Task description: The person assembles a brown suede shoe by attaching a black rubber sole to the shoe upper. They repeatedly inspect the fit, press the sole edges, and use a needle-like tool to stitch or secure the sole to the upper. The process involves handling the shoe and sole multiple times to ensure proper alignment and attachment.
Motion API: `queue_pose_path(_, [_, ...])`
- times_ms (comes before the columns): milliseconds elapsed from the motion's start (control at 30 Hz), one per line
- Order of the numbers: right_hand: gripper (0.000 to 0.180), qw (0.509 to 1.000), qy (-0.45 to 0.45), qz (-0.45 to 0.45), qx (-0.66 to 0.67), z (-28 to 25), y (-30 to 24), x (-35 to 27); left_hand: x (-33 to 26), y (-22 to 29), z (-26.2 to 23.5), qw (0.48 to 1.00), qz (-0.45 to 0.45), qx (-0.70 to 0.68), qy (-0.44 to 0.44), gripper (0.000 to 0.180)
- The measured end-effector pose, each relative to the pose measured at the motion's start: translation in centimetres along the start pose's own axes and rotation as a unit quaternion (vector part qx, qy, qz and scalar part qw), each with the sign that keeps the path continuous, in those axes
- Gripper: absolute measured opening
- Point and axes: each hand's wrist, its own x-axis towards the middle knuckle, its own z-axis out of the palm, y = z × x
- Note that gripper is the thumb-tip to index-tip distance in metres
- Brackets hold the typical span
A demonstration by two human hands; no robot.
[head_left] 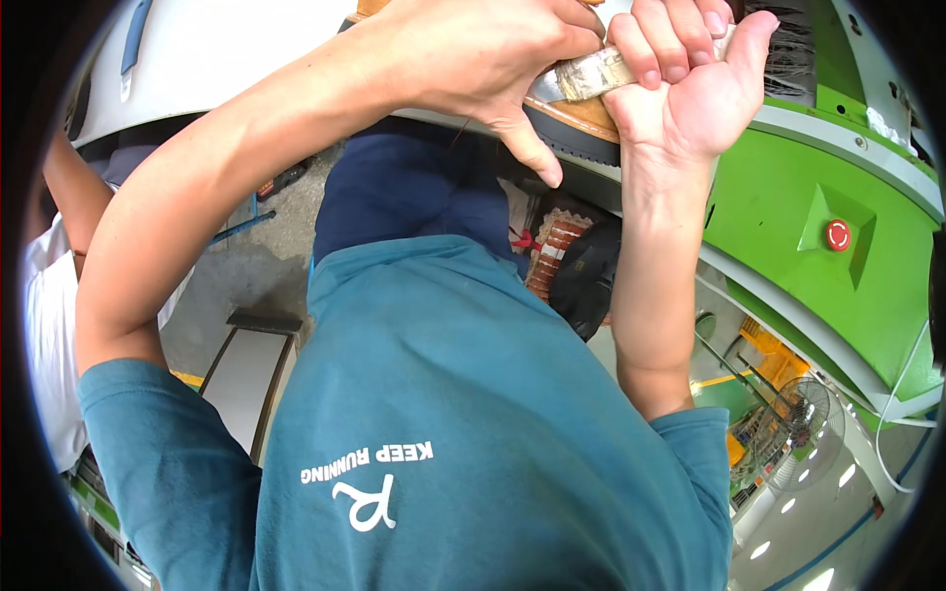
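Observation:
A tan shoe (586,120) with a black ridged sole is at the top of the view, by the edge of the white work surface. My left hand (493,59) grips it, thumb stretched out beside the sole; its other fingers are partly hidden. In my right hand (680,79) is a blade tool (599,75) with a worn, wrapped handle. My fingers curl over that handle while the thumb sticks out. The tool's flat metal end lies against the shoe, close to my left hand; its tip is hidden.
A blue-handled tool (134,44) lies on the white work surface (232,49). At right stands a green machine (788,217) with a red button (838,234) and dark bristles (789,49). Another person's arm (77,187) shows at left. A bench (246,379) and fan (803,419) stand below.

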Motion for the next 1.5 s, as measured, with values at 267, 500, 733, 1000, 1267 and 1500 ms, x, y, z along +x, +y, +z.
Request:
queue_pose_path(267, [0.064,0.922,0.184,0.143,0.309,-8.2,-2.4,1.0,-0.1,0.4,0.3,0.999,0.0,-0.04,0.027,0.079])
queue_pose_path(500, [0.06,0.979,0.027,0.134,0.151,-6.8,-9.5,0.2,-0.1,0.5,-0.2,0.998,-0.017,-0.057,0.016,0.076])
queue_pose_path(733, [0.045,0.608,0.076,-0.067,-0.787,-18.7,-8.1,-2.4,0.3,0.6,0.1,0.998,-0.02,-0.061,0.011,0.077])
queue_pose_path(1000, [0.083,0.673,-0.173,-0.074,-0.716,-3.9,-4.7,-7.8,-0.3,0.9,0.4,0.999,-0.014,-0.027,0.038,0.075])
queue_pose_path(1267, [0.093,0.71,-0.116,-0.094,-0.688,-3.6,-0.9,-9.6,-1.1,1.3,2.0,0.991,0.008,-0.02,0.134,0.068])
queue_pose_path(1500, [0.087,0.766,-0.083,-0.066,-0.634,-3.1,-1.0,-9.7,-0.9,2.1,-0.5,0.998,-0.032,-0.048,0.023,0.076])
